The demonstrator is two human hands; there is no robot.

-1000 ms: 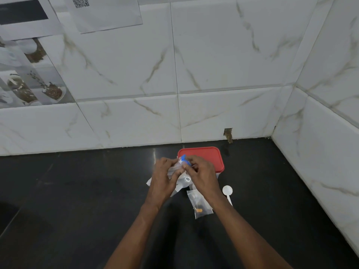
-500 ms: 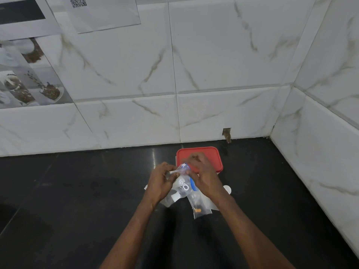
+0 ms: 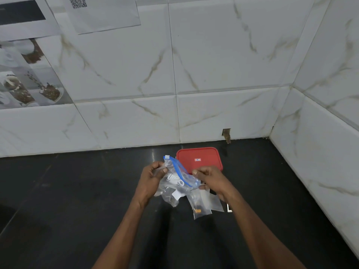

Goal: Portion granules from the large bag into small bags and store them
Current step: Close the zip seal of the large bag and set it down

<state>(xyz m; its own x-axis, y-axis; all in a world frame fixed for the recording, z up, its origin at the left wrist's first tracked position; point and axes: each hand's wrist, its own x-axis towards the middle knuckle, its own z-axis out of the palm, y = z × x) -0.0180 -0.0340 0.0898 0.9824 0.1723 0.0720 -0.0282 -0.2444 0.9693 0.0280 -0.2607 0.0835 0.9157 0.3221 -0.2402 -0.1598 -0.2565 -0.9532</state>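
Setting: glossy black counter (image 3: 77, 200) set into a corner of white marble-patterned wall tiles (image 3: 223, 55).
Large bag: clear plastic zip bag with a blue closure strip (image 3: 175, 183), crumpled and held just above the counter between the two hands. The strip runs diagonally from upper left to lower right, and white lettering shows on the bag's side. Its contents cannot be made out.
Left hand: the left hand (image 3: 153, 177) has its fingers curled round the upper left edge of the bag and grips the plastic.
Right hand: the right hand (image 3: 210, 178) has curled fingers and its thumb on top, pinching the bag's lower right end near the end of the strip.
Small bags: small clear plastic bags (image 3: 206, 202) lie flat on the counter just below the large bag, partly under the right hand. The nearest one holds a small orange piece (image 3: 198, 211).
Container: rectangular box with a red lid (image 3: 200, 156), lid on, stands on the counter behind the hands, near the wall. The large bag overlaps its front left edge in this view.
Utensil: white plastic handle end (image 3: 229, 207), beside the right wrist, mostly hidden.
Wall sheets: paper sheet with a QR code (image 3: 104, 14) at upper left. Printed photo sheet of bowls (image 3: 25, 74) at far left.
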